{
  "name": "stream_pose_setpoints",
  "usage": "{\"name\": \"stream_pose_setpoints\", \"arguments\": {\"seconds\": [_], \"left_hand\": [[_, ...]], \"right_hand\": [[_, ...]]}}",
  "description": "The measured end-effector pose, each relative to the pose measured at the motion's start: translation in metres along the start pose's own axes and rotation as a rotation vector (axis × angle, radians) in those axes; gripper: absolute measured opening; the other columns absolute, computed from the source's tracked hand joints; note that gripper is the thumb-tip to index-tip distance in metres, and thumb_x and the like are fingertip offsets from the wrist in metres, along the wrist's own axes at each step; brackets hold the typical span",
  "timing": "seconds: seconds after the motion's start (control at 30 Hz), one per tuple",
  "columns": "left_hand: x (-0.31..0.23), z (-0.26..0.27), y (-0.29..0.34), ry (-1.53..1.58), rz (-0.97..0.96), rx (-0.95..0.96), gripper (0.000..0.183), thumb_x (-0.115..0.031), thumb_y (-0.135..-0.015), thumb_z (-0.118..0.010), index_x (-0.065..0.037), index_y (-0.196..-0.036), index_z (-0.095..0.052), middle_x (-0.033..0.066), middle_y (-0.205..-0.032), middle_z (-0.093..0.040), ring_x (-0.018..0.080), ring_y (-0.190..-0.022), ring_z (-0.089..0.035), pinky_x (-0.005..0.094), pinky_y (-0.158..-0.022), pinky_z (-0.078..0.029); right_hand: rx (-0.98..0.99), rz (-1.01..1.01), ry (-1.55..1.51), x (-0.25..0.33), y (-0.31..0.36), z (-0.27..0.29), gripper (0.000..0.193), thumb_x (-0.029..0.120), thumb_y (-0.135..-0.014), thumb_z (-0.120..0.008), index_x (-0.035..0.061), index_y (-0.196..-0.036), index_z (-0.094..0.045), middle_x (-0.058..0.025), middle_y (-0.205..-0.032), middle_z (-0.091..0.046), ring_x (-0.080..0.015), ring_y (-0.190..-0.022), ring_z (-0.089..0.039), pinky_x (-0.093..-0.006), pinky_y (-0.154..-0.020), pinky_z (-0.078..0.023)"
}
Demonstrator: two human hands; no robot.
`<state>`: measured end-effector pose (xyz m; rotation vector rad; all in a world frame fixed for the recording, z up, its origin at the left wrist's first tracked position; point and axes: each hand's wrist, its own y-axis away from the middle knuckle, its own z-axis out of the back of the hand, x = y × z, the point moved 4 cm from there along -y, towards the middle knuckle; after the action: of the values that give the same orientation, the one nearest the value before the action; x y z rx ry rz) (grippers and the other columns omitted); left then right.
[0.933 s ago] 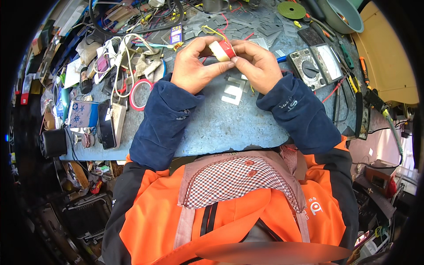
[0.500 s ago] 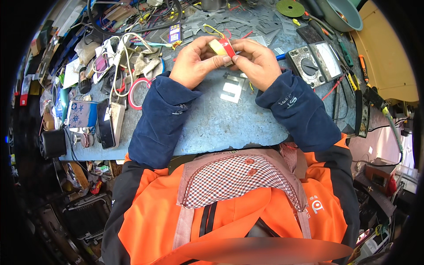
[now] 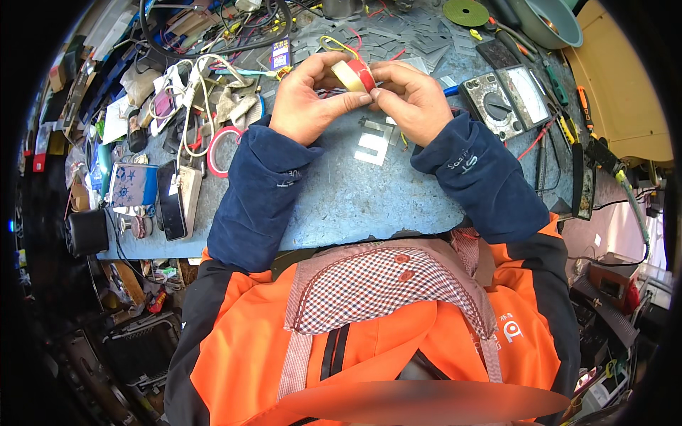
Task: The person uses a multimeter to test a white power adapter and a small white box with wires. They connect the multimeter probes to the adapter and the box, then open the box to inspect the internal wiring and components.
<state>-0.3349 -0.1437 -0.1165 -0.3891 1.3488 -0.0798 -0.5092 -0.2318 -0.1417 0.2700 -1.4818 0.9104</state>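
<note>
Both hands are raised together over the blue bench. Between them is a small transformer coil covered in pale yellow and red tape, with yellow and red wire leads running out of its far side. My left hand grips its left side, thumb stretched along the near edge. My right hand pinches the red side between thumb and fingers. Some fingertips are hidden behind the coil. Just below the hands, flat E-shaped metal plates lie on the bench.
Many loose grey metal strips cover the far bench. An analog multimeter is at the right, near a grey bowl and screwdrivers. To the left are a pink tape roll, a white cable, a phone and general clutter.
The coil has turned slightly in my fingers, so its round yellow and red band shows more. My left hand has shifted a little; the right hand stays nearly still.
</note>
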Motion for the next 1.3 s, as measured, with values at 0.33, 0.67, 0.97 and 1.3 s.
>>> {"name": "stream_pose_setpoints", "arguments": {"seconds": [0.33, 0.67, 0.97, 1.3], "left_hand": [[-0.011, -0.002, 0.003, -0.234, -0.128, -0.022, 0.061, -0.008, -0.082, -0.095, 0.000, -0.135, -0.066, 0.0093, -0.118, -0.076, 0.0174, -0.108, -0.074, 0.0329, -0.097, -0.059], [0.000, 0.007, -0.003, 0.390, 0.245, 0.010, 0.050, -0.024, -0.105, -0.074, 0.002, -0.144, -0.056, 0.0081, -0.098, -0.074, 0.0125, -0.084, -0.070, 0.0266, -0.078, -0.057], [-0.009, -0.006, 0.006, 0.193, 0.235, 0.016, 0.059, -0.017, -0.101, -0.077, 0.003, -0.150, -0.050, 0.0113, -0.122, -0.072, 0.0164, -0.103, -0.072, 0.0329, -0.087, -0.060], [0.011, 0.002, 0.001, 0.393, 0.413, 0.111, 0.044, -0.020, -0.106, -0.063, 0.003, -0.142, -0.057, 0.0135, -0.119, -0.073, 0.0211, -0.094, -0.075, 0.0349, -0.088, -0.061]], "right_hand": [[-0.016, 0.062, 0.079, 0.002, -0.001, 0.002, 0.028, 0.005, -0.095, -0.071, -0.0030, -0.122, -0.073, -0.0120, -0.113, -0.073, -0.0184, -0.093, -0.076, -0.0323, -0.083, -0.061], [-0.012, 0.120, -0.003, 0.020, 0.002, -0.002, 0.025, -0.001, -0.095, -0.070, -0.0022, -0.119, -0.074, -0.0108, -0.121, -0.070, -0.0177, -0.099, -0.075, -0.0310, -0.087, -0.062], [-0.024, -0.113, -0.224, 0.008, -0.002, 0.003, 0.022, 0.002, -0.103, -0.063, -0.0072, -0.121, -0.072, -0.0086, -0.117, -0.066, -0.0203, -0.104, -0.074, -0.0329, -0.092, -0.063], [0.031, -0.044, -0.176, 0.022, -0.001, 0.003, 0.031, -0.004, -0.098, -0.061, -0.0052, -0.128, -0.072, -0.0063, -0.117, -0.063, -0.0149, -0.096, -0.071, -0.0294, -0.084, -0.059]]}}
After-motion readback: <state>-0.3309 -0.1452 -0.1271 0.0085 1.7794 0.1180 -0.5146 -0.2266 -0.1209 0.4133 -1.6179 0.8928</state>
